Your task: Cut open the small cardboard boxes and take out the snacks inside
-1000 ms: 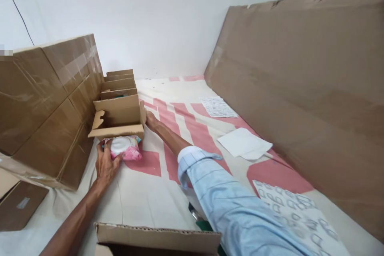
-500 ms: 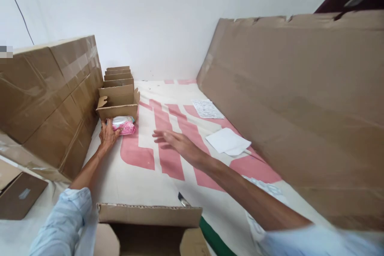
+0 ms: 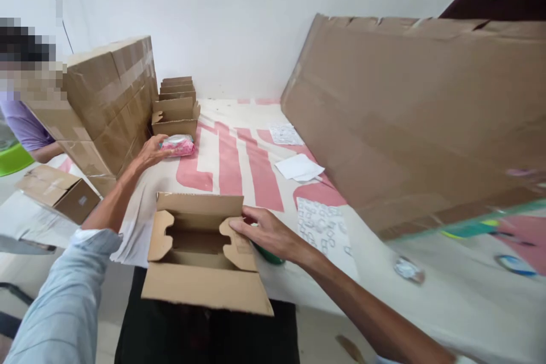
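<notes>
My left hand reaches to the far left of the table, its fingers closed on the near left end of a pink-and-white plastic-wrapped packet. Just behind the packet stands an open small cardboard box. Close to my body, at the table's front edge, is another open cardboard box with its flaps spread; its visible inside is dark, with nothing to make out. My right hand grips this box at its right side flap, thumb on top, other fingers partly hidden behind.
Stacked taped cartons line the left, a closed carton in front of them. A person's purple sleeve shows beyond. A big cardboard panel stands right. White papers and a printed sheet lie on the cloth.
My right hand has come back from over the table to the near box's right flap. The view has tilted down, showing more of that box. My left hand stays at the packet.
</notes>
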Available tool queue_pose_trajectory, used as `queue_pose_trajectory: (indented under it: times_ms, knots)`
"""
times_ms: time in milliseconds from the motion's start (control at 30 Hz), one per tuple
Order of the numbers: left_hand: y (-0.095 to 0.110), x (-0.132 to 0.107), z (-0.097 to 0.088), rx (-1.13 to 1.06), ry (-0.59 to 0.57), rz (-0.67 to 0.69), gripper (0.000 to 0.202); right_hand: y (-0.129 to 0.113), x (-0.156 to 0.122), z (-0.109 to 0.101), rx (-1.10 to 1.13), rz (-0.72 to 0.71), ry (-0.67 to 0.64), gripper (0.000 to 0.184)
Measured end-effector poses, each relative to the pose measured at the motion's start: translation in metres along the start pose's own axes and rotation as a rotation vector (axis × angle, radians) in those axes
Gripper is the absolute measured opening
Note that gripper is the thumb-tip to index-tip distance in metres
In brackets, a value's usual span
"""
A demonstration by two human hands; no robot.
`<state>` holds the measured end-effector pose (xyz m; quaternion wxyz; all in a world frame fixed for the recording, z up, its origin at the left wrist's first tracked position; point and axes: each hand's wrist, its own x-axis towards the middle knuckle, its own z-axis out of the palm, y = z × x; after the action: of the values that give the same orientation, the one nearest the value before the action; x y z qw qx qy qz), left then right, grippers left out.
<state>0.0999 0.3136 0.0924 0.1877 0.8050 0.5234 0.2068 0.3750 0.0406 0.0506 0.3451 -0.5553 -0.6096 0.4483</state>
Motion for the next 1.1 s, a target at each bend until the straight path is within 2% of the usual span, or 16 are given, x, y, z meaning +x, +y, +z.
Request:
queue_pose_trajectory:
  times_ms: [100, 167, 267, 367, 433, 533, 700, 833, 933, 1100]
  knots:
    - [-0.002, -0.076, -0.028, -0.225, -0.047, 0.193, 0.059, 0.008, -0.004, 0.008, -0.088, -0.045, 0.083, 0.037]
    - [-0.001, -0.130, -0.035, -0.325, -0.016, 0.214, 0.061, 0.011, -0.009, 0.013, -0.170, -0.031, 0.170, 0.041]
    - [0.010, -0.198, -0.027, -0.318, 0.008, 0.101, 0.080, 0.002, -0.018, 0.024, -0.331, 0.030, 0.278, 0.062]
    - [0.030, -0.239, -0.003, -0.262, -0.020, -0.004, 0.113, -0.014, -0.028, 0.039, -0.488, 0.071, 0.297, 0.094]
    - [0.042, -0.256, 0.012, -0.239, 0.011, -0.025, 0.123, -0.021, -0.038, 0.050, -0.543, 0.097, 0.304, 0.101]
    - [0.048, -0.278, 0.024, -0.281, 0.071, -0.034, 0.121, -0.018, -0.055, 0.064, -0.537, 0.085, 0.352, 0.106]
    - [0.035, -0.306, 0.029, -0.577, 0.136, -0.047, 0.104, -0.005, -0.076, 0.078, -0.468, 0.054, 0.398, 0.122]
    - [0.015, -0.308, 0.035, -0.833, 0.262, -0.086, 0.075, -0.006, -0.079, 0.076, -0.365, 0.047, 0.398, 0.115]
    - [0.004, -0.303, 0.041, -1.016, 0.332, -0.145, 0.068, -0.010, -0.083, 0.072, -0.277, 0.061, 0.376, 0.113]
    - [-0.001, -0.305, 0.050, -1.121, 0.388, -0.178, 0.062, -0.015, -0.091, 0.078, -0.445, 0.009, 0.456, 0.123]
